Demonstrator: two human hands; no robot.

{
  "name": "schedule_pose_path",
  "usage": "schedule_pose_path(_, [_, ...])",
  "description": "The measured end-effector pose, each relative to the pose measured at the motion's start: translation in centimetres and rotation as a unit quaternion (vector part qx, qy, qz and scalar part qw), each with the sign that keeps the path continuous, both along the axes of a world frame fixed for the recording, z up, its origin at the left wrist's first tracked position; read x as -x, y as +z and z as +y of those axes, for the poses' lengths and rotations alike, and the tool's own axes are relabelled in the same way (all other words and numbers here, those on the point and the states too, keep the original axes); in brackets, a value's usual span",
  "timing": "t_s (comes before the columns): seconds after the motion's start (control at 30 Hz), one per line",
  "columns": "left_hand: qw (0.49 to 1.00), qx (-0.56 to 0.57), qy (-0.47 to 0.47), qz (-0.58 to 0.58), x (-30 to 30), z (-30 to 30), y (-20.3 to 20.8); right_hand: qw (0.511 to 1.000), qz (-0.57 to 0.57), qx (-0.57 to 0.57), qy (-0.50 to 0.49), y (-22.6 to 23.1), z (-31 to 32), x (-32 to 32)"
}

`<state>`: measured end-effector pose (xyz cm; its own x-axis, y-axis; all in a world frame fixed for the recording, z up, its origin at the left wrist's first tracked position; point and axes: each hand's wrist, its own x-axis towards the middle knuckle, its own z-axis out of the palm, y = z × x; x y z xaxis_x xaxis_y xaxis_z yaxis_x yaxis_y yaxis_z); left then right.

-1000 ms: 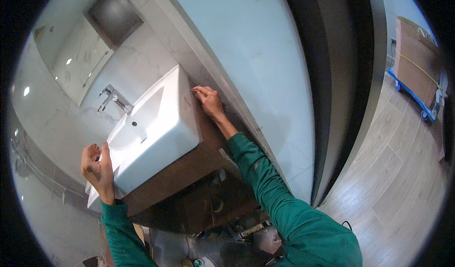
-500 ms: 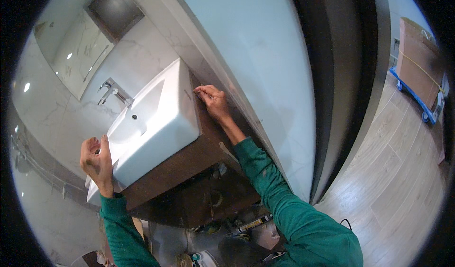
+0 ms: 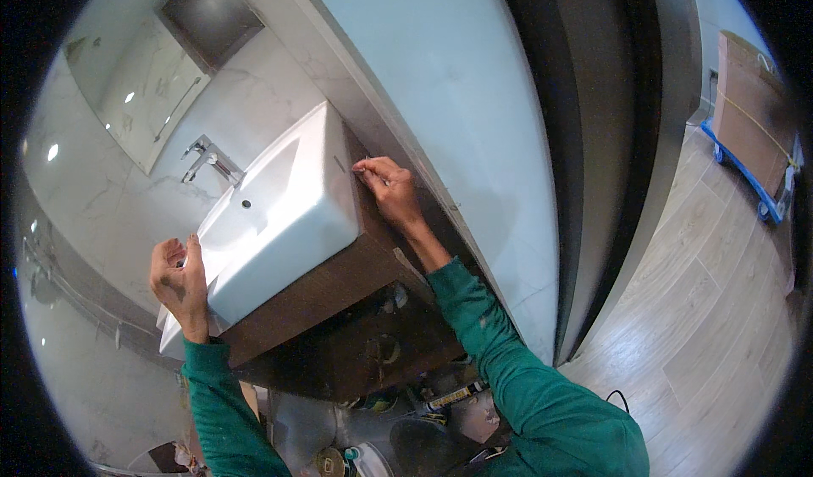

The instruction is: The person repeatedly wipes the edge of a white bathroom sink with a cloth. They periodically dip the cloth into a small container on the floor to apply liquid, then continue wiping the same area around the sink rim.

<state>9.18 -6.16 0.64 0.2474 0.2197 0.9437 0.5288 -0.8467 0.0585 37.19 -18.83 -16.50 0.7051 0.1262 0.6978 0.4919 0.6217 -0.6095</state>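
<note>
A white rectangular washbasin [image 3: 292,244] sits on a dark brown wooden cabinet [image 3: 313,308], with a chrome tap [image 3: 212,162] at its back. My right hand [image 3: 391,191] is at the basin's right side, thumb and fingers pinched together above the narrow strip of cabinet beside the wall. Whatever lies between those fingertips is too small to name. Over the left part of the basin, my left hand [image 3: 179,281] is curled with the thumb close to the fingers. A small dark bit shows inside the curl, but I cannot tell what it is.
A partition with a pale blue face [image 3: 457,96] rises close on the right. Below the cabinet lie a sealant cartridge [image 3: 456,396], a roll of tape [image 3: 330,462] and other clutter. A mirror [image 3: 140,88] hangs at upper left. Cartons [image 3: 754,113] stand on a blue dolly [image 3: 745,181] at far right.
The view has shifted slightly. My right hand has drawn a little down and toward me along the basin's side, still pinched. My left hand keeps its curl.
</note>
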Motion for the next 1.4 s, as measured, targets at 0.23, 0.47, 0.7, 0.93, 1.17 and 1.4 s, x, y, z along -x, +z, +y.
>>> schedule_pose_path(0.23, [1.000, 0.007, -0.001, -0.001, -0.2, -0.5, 0.0, 0.993, -0.051, -0.077, 0.072, -2.3, -2.0, 1.4])
schedule_pose_path(0.47, [1.000, -0.017, 0.000, 0.000, -0.1, -0.7, 0.1, 0.999, -0.036, -0.021, 0.022, -1.4, -3.5, 3.0])
schedule_pose_path(0.7, [1.000, 0.006, -0.002, -0.003, -0.2, -0.5, 0.0, 0.997, -0.033, -0.033, 0.061, -1.5, -4.1, 3.0])
schedule_pose_path(0.93, [1.000, -0.015, -0.006, -0.005, 0.0, 0.5, 0.0, 0.995, -0.063, -0.062, 0.037, -1.9, -4.7, 3.9])
schedule_pose_path(1.17, [0.999, 0.013, 0.029, 0.009, 0.1, 0.1, 0.2, 0.999, -0.017, 0.037, -0.011, -1.3, -4.7, 3.2])
schedule_pose_path(1.4, [0.999, -0.002, 0.032, 0.022, 0.2, -0.1, 0.2, 0.999, -0.031, 0.008, -0.008, -1.4, -2.9, 3.2])
